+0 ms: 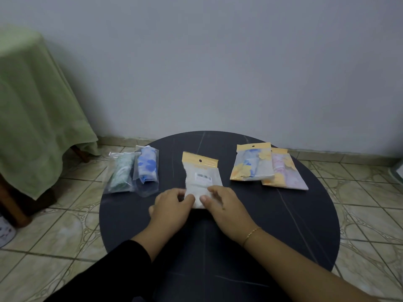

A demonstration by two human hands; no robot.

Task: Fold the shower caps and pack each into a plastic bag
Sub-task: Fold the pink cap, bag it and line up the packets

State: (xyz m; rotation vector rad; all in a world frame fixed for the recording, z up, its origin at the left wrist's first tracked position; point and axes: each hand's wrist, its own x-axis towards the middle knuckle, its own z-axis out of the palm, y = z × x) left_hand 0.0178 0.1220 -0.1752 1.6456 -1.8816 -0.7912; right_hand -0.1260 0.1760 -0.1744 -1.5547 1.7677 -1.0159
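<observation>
Both hands, left hand [172,203] and right hand [220,203], pinched the near end of the white bag [201,182] lying mid-surface [283,225]. Pressing it flat while sealing would probably serve best. Two clear packed bags [133,171] lay well left, two yellow-topped bags [268,166] right; nothing blocked them.

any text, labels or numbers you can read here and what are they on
Nothing in this view can be read.
White sticker on the middle bag: shows a barcode, its bars and any digits too small and blurred to read.
Yellow header of the middle bag: no print can be made out.
Two bags on the right: flower pattern only, no legible words.
</observation>
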